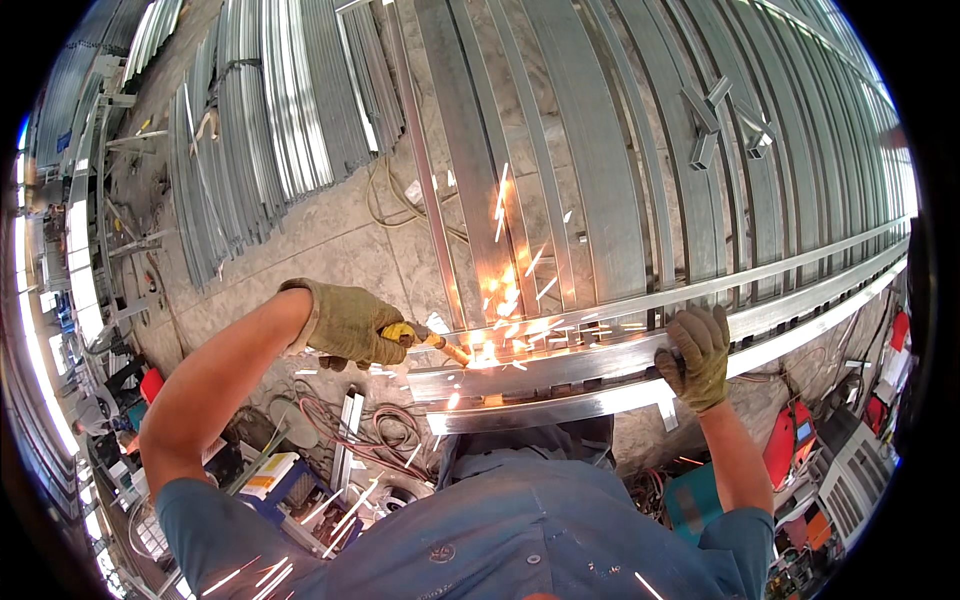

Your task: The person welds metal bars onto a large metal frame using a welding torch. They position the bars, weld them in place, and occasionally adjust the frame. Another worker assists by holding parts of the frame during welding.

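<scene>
My left hand [350, 325], in a worn olive work glove, is closed round a yellow-handled welding torch [405, 332]. The torch tip meets the left end of a metal frame, where bright sparks [490, 350] fly up and away, and the glare hides the joint itself. My right hand [697, 358], gloved too, curls over the frame's long steel tube [590, 364] farther right. Nearer my body runs another shiny tube [560, 412]. Long flat bars [590, 160] and thin tubes stretch away from the frame side by side.
Short tube offcuts [703, 128] lie on the bars. Bundled metal profiles [290, 110] are stacked on the floor at far left. Coiled hoses [390, 430] lie near my feet, with a blue-and-white box [280, 480] at left and a red machine [787, 440] at right.
</scene>
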Motion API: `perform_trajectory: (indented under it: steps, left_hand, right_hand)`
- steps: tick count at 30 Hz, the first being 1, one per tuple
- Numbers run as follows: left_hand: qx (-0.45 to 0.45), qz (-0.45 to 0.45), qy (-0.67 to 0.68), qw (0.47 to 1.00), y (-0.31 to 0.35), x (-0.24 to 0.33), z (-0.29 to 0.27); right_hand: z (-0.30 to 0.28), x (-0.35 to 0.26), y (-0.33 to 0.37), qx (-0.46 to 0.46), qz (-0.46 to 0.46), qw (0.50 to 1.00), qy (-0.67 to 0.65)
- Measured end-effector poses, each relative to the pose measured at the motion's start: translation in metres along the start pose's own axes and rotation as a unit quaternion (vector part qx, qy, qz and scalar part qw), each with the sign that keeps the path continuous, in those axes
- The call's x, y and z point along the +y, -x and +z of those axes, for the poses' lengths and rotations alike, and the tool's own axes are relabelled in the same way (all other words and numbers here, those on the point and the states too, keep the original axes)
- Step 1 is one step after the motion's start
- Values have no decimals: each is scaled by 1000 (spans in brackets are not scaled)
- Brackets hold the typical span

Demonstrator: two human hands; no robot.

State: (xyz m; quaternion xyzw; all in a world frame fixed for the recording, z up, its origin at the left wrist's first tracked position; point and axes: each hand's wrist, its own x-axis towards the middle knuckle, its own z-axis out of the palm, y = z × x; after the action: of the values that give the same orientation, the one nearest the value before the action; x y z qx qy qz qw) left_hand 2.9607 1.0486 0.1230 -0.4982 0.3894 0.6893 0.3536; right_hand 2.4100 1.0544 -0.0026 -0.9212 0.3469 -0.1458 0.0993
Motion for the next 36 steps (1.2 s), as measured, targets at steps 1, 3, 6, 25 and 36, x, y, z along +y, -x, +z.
perform_trajectory:
  steps: [1,3,6,25,36]
  left_hand:
    - [0,3,8,1000,1,1,-1]
    - [-6,4,-11,1000,0,1,-3]
    - [-15,14,-8,1000,-9,-5,-6]
    - [20,6,-28,999,17,7,-4]
    - [16,13,-11,1000,5,-8,-1]
  right_hand:
    - [0,0,0,-9,5,1000,8]
    - [-2,-1,1,-29,14,999,22]
    - [1,0,6,-10,7,1000,16]
    - [1,-1,0,-12,14,1000,1]
    - [2,-1,1,-10,6,1000,4]
